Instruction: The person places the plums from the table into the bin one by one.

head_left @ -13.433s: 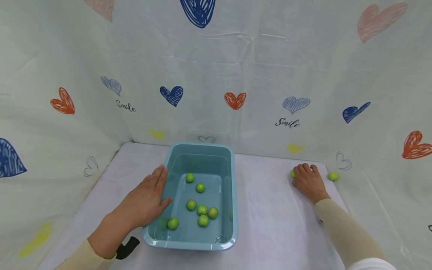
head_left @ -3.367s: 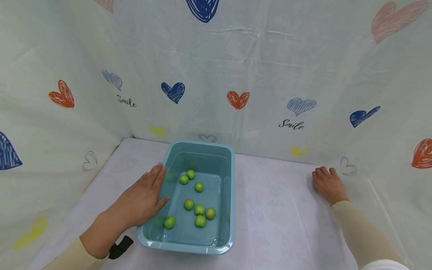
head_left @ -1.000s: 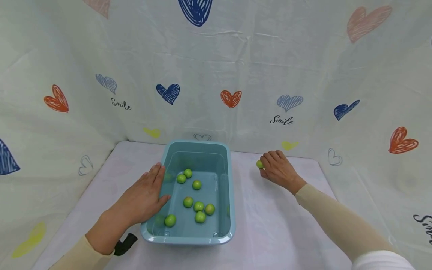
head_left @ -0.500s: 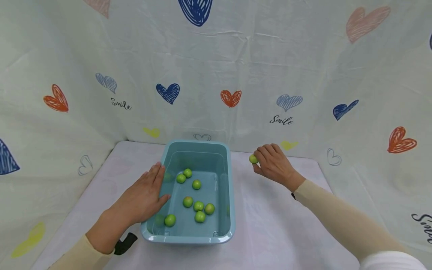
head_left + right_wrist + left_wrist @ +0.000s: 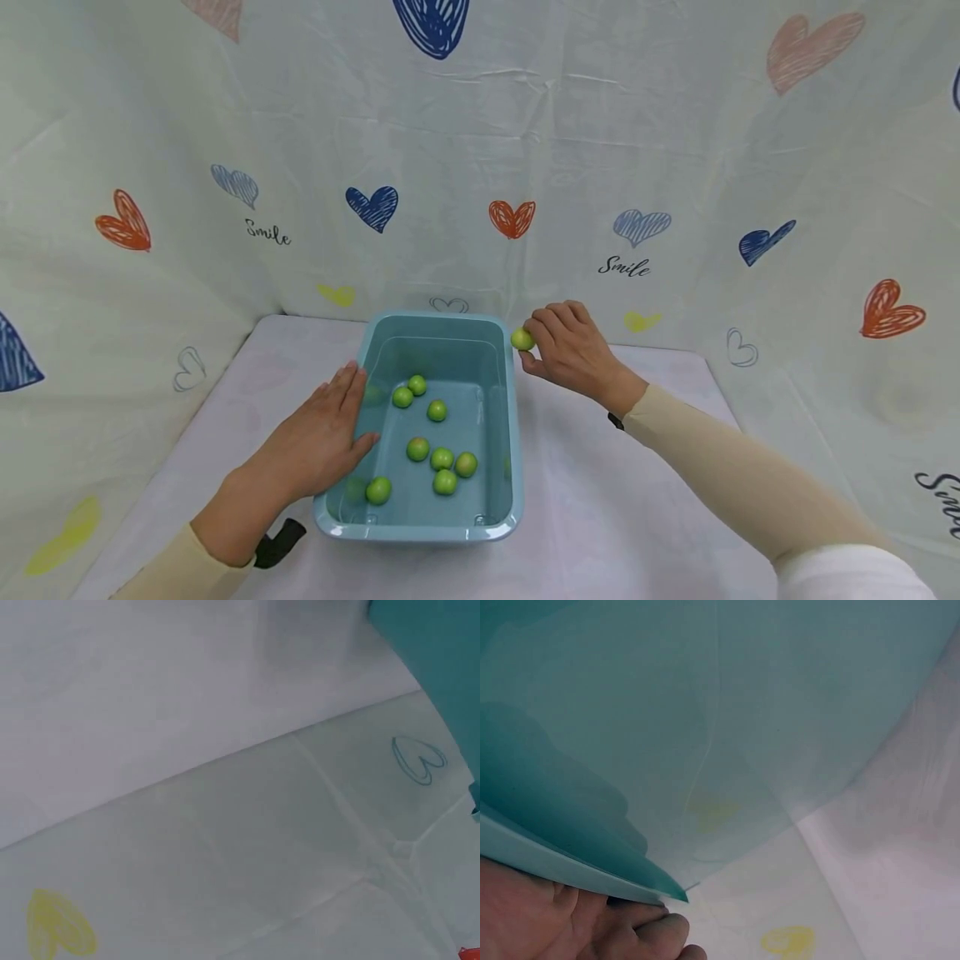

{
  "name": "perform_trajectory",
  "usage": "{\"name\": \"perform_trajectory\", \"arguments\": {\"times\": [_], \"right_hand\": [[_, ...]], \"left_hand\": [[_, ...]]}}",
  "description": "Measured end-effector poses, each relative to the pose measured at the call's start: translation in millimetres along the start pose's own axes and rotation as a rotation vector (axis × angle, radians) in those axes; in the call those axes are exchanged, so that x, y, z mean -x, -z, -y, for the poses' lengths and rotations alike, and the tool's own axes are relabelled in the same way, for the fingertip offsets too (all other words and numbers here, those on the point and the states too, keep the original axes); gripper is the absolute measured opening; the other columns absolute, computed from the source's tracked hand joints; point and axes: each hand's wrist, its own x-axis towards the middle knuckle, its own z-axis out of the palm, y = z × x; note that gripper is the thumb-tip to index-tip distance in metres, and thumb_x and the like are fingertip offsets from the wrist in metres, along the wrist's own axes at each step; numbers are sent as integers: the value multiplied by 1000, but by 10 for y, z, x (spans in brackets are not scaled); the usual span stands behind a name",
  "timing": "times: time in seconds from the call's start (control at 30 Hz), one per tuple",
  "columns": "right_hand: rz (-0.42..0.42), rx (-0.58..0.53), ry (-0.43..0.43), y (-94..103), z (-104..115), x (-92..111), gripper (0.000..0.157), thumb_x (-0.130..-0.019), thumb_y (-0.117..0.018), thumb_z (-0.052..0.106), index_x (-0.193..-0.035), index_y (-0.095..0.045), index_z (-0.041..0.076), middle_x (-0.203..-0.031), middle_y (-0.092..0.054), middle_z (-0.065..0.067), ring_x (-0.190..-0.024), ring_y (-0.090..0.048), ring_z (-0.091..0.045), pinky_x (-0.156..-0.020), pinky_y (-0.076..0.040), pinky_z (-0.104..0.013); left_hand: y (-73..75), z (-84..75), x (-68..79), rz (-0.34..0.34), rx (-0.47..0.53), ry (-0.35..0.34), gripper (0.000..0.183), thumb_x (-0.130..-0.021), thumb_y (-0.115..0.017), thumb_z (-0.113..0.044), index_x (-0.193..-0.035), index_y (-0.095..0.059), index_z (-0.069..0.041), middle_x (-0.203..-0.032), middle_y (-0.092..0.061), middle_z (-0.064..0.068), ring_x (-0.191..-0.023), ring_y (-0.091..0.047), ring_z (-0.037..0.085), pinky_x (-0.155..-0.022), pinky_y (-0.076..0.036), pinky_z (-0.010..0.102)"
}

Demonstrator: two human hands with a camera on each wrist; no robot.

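A light blue plastic basin (image 5: 480,533) stands on the white-covered table, with several small round green fruits (image 5: 417,448) scattered over its floor. My left hand (image 5: 315,437) lies along the basin's left rim, fingers straight and together, thumb over the inside. In the left wrist view, its fingers (image 5: 652,934) show right at the rim. Between thumb and fingertips, my right hand (image 5: 573,354) pinches one more green fruit (image 5: 522,339), at the basin's far right corner and above the table. The right wrist view shows neither that hand nor the fruit.
A pale curtain (image 5: 570,167) printed with hearts and "Smile" hangs behind the table and down both sides. White cloth (image 5: 600,500) covers the tabletop, which ends at the curtain. Black bands (image 5: 279,543) show at both wrists.
Over the last second my right hand has carried its green fruit leftward and up to the basin. My left hand stays put. Earlier, two fruits lay at the table's right; one more fruit now sits in the basin.
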Motion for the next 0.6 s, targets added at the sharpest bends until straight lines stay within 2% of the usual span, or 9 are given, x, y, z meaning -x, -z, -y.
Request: {"name": "perform_trajectory", "arguments": {"times": [0.3,0.6], "right_hand": [[-56,-32,46,26,227,-299,45,-88,-78,43,-108,-61,6,-105,-64,-10,-100,-58,-27,-86,-48,-41],[-81,-118,140,-19,479,-470,38,-92,-70,42,-110,-62,9,-106,-65,-6,-99,-59,-25,-87,-49,-39]], "left_hand": [[-8,1,-3,7,0,8,88,-101,-70,-35,-160,-27,14,-168,-25,34,-156,-29,50,-124,-32,63],[-6,5,-4,-1,2,-2,87,-101,-70,-35,-159,-28,15,-168,-26,35,-155,-30,50,-124,-33,63]]}}
